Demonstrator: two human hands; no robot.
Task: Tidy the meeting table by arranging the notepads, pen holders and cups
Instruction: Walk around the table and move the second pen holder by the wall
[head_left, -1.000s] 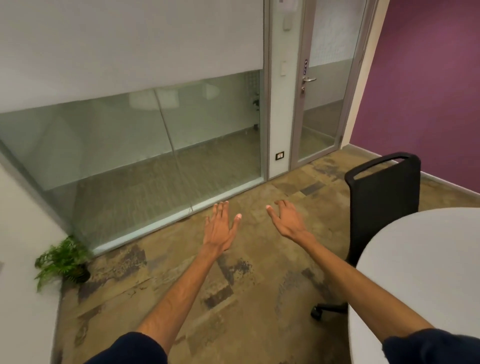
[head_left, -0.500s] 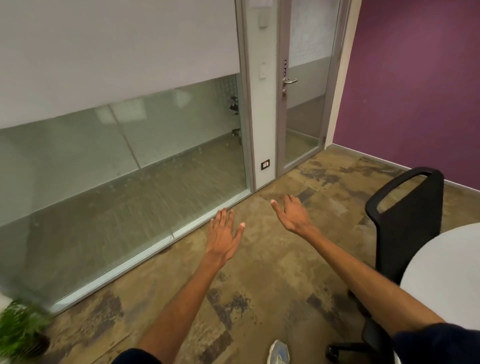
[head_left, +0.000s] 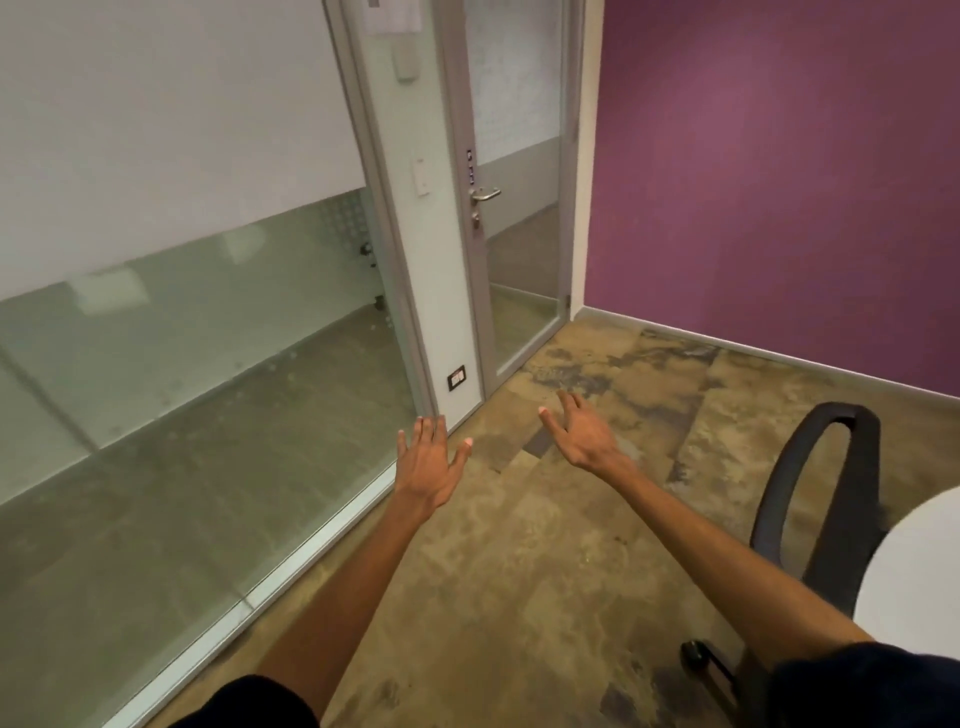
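Observation:
My left hand (head_left: 431, 462) is stretched out in front of me over the floor, fingers spread, holding nothing. My right hand (head_left: 584, 434) reaches forward beside it, also flat and empty. A curved edge of the white round meeting table (head_left: 914, 566) shows at the right border. No notepads, pen holders or cups are in view.
A black office chair (head_left: 815, 493) stands against the table at the right. A glass partition (head_left: 182, 389) runs along the left, with a glass door (head_left: 514, 208) and its handle behind my hands. A purple wall (head_left: 779, 182) closes the far right. Patterned brown carpet covers the floor.
The view has swung to the right: the potted plant at the left has left the frame, and the door and purple wall sit more central. Both hands stay outstretched and empty.

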